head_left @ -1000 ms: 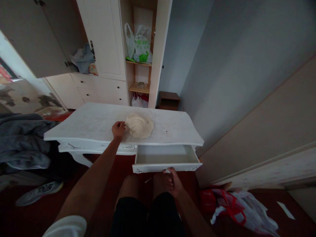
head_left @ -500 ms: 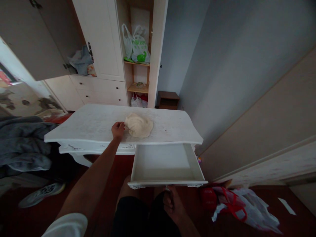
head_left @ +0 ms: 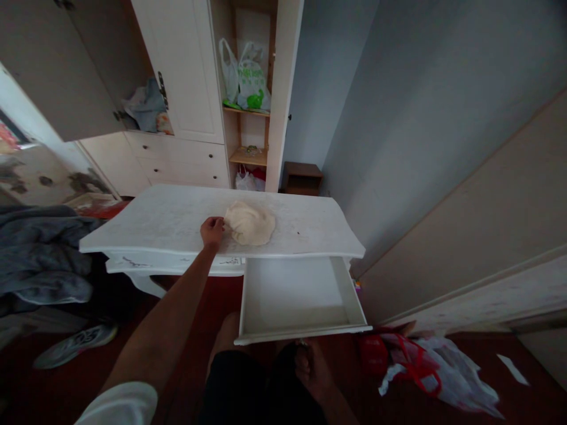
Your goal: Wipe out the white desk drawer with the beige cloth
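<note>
A cream crumpled cloth (head_left: pixel 250 222) lies on the top of a white table (head_left: pixel 168 221). My left hand (head_left: pixel 212 231) rests on the tabletop with its fingers pinched on the cloth's left edge. Below the tabletop on the right, a white drawer (head_left: pixel 301 295) stands pulled far out, and nothing shows inside it. My right hand (head_left: pixel 310 363) is under the drawer's front edge, fingers closed at its small knob, which is mostly hidden.
A white wardrobe (head_left: pixel 186 77) with open doors stands behind the table, with plastic bags (head_left: pixel 245 74) on its shelf. Grey clothing (head_left: pixel 39 254) lies at the left, a shoe (head_left: pixel 73 342) on the red floor, and red and white bags (head_left: pixel 425 366) at the right.
My right hand has pulled the drawer from slightly open to far out toward me. My left hand has stayed on the cloth's edge.
</note>
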Demonstrator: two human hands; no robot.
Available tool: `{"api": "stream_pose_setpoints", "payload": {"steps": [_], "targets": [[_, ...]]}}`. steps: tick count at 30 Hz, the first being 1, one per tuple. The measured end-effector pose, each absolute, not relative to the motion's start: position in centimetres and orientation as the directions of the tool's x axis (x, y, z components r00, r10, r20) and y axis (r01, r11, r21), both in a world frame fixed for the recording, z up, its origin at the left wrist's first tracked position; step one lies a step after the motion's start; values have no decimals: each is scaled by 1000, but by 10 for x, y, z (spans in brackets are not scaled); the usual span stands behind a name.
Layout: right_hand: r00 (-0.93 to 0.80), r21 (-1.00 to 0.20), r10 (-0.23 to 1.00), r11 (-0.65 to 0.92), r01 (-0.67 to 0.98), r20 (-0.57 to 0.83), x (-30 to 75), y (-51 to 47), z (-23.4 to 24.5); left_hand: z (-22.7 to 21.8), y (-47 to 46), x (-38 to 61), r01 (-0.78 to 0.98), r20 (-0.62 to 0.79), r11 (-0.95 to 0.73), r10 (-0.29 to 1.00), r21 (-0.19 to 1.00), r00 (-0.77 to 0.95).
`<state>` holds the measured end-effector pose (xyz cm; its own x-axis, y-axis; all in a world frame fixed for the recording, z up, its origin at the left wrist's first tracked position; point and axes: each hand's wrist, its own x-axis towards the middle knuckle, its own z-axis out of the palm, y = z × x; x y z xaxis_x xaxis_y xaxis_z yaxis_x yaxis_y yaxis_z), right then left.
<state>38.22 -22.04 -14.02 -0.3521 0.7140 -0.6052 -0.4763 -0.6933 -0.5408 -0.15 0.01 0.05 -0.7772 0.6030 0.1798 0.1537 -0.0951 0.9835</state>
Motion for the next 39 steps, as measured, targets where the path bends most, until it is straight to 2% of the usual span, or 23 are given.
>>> {"api": "stream_pose_setpoints", "payload": {"steps": [12, 23, 29, 33, 36, 38, 39], "targets": [[-328, -626, 710, -704, -334, -623, 398, -218, -142, -2, 0, -2, 118, 177, -136, 605, 984, -776], [-229, -699, 724, -689, -191, -651, 413, -219, -150, -1, -2, -1, 83, 159, -149, 623, 985, -766], [-292, -716, 730, -676, -175, -618, 418, -227, -142, -2, -1, -1, 98, 170, -147, 632, 984, -757], [-337, -779, 754, -621, -86, -564, 429, -230, -137, -2, -1, -1, 123, 196, -158, 616, 980, -763], [-368, -809, 751, -588, 3, -548, 444, -225, -125, -3, -6, -1, 247, 292, -157, 580, 956, -761], [-354, -826, 768, -563, 24, -534, 456, -218, -111, -3, -13, 2, 464, 453, -127, 544, 877, -706], [-347, -837, 780, -546, 25, -520, 462, -214, -102, -2, -16, 4, 597, 548, -105, 544, 795, -635]]}}
